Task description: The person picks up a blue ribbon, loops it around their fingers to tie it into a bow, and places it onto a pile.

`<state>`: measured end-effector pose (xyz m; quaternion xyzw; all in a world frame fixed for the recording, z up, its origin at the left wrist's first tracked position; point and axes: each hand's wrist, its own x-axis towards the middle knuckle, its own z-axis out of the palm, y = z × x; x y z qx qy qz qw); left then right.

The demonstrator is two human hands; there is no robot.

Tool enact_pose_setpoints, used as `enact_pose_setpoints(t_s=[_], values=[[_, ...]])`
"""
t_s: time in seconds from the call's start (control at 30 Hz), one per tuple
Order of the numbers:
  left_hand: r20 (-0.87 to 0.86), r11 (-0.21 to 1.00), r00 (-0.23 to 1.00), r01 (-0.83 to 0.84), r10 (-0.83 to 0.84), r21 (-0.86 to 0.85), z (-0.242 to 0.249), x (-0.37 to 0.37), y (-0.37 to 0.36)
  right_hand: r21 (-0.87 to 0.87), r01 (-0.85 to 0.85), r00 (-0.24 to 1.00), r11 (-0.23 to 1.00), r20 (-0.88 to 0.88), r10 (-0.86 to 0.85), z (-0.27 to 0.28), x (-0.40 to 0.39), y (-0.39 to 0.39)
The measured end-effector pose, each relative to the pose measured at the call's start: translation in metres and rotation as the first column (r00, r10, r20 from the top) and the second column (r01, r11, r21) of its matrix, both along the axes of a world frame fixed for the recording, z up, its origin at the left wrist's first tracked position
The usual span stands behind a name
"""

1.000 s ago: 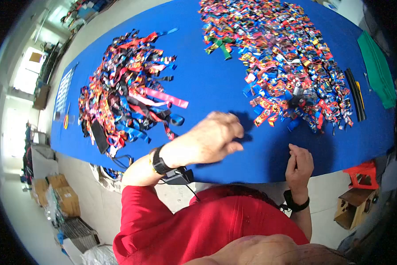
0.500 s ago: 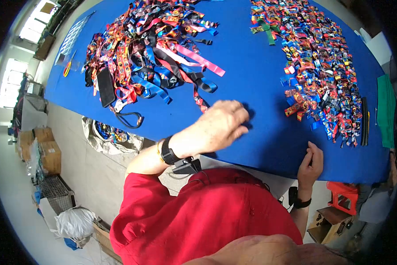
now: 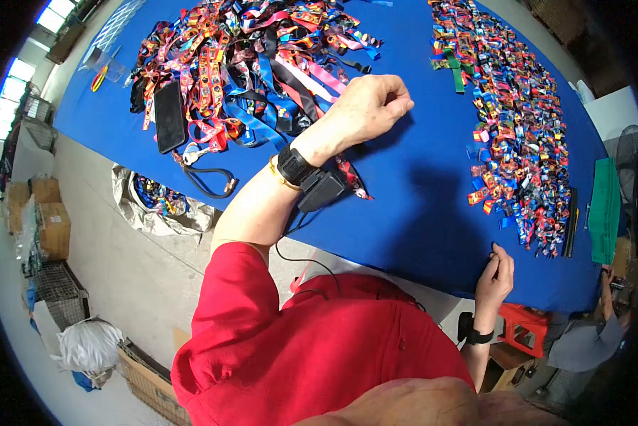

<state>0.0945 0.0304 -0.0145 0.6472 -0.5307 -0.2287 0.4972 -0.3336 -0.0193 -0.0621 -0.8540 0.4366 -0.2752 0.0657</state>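
Observation:
My left hand [image 3: 377, 105] is raised over the blue table just right of the large loose pile of printed lanyards [image 3: 212, 57]. Its fingers are curled towards the thumb; whatever they hold, if anything, is hidden. Pink and black straps [image 3: 290, 77] run out of the pile towards this hand, and a red patterned strap end [image 3: 354, 177] lies below the wrist. Near the front edge of the table is my right hand [image 3: 495, 278], fingers together and bent, with nothing visible in them. Beyond it lie dense rows of bundled lanyards [image 3: 521, 135].
A black phone [image 3: 170, 117] and a dark cord loop [image 3: 212, 184] lie left on the blue table [image 3: 418, 206]. Yellow-handled scissors [image 3: 99, 78] are farther left. An open sack [image 3: 155, 206] stands below the edge. A red stool [image 3: 523, 328] is at right.
My left hand has moved up and slightly right, away from the table's front edge. My right hand stays by that edge. The whole view has shifted a little.

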Motion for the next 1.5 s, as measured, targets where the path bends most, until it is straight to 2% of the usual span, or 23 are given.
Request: enact_pose_setpoints(t_s=[0.1,0.23,0.27,0.4,0.6,0.7,0.8,0.9,1.03,1.17,1.2,1.33,1.37,1.5], values=[[-0.040,0.998,0.997,-0.065,0.064,-0.006,-0.022,0.024,0.007,0.029,-0.075,0.997,0.997,0.015,0.074,0.018,0.026,0.010],[-0.025,0.982,0.982,-0.186,0.187,0.044,-0.016,0.053,0.014,0.048,-0.300,0.954,0.953,0.043,0.298,0.044,0.092,0.013],[-0.008,0.979,0.978,-0.206,0.206,0.005,-0.023,0.060,0.012,0.045,-0.364,0.931,0.930,0.033,0.363,0.049,0.111,0.013],[0.007,0.969,0.970,-0.242,0.242,0.040,-0.031,0.074,0.011,0.133,-0.566,0.824,0.813,0.062,0.563,0.052,0.177,0.010],[0.105,0.940,0.943,-0.327,0.317,0.099,-0.043,0.081,0.011,0.355,-0.694,0.694,0.627,0.097,0.713,0.044,0.237,0.002],[0.149,0.929,0.935,-0.342,0.321,0.144,-0.046,0.080,0.009,0.323,-0.740,0.642,0.591,0.075,0.763,0.036,0.251,-0.007],[0.179,0.935,0.934,-0.332,0.308,0.126,-0.047,0.078,0.010,0.198,-0.798,0.582,0.569,0.009,0.813,0.030,0.256,-0.016],[0.188,0.939,0.938,-0.317,0.290,0.131,-0.048,0.075,0.008,0.279,-0.790,0.578,0.547,0.037,0.815,0.030,0.253,-0.019],[0.173,0.937,0.945,-0.307,0.279,0.166,-0.046,0.070,0.007,0.421,-0.754,0.616,0.505,0.185,0.766,0.031,0.249,-0.025],[-0.037,0.977,0.986,-0.156,0.163,0.143,-0.040,0.066,0.008,0.582,-0.714,0.676,0.390,0.426,0.602,0.029,0.238,-0.035],[-0.142,0.991,0.986,-0.071,0.087,0.115,-0.037,0.063,0.010,0.603,-0.713,0.682,0.359,0.474,0.557,0.030,0.234,-0.039],[-0.244,0.979,0.962,0.157,-0.122,0.132,-0.016,0.047,0.016,0.572,-0.742,0.669,0.349,0.601,0.437,0.040,0.228,-0.052],[-0.263,0.960,0.945,0.238,-0.195,0.145,-0.025,0.051,0.013,0.563,-0.758,0.652,0.329,0.651,0.389,0.041,0.228,-0.052],[-0.199,0.935,0.941,0.309,-0.274,0.175,-0.023,0.045,0.014,0.473,-0.847,0.516,0.243,0.841,0.161,0.033,0.226,-0.057]])
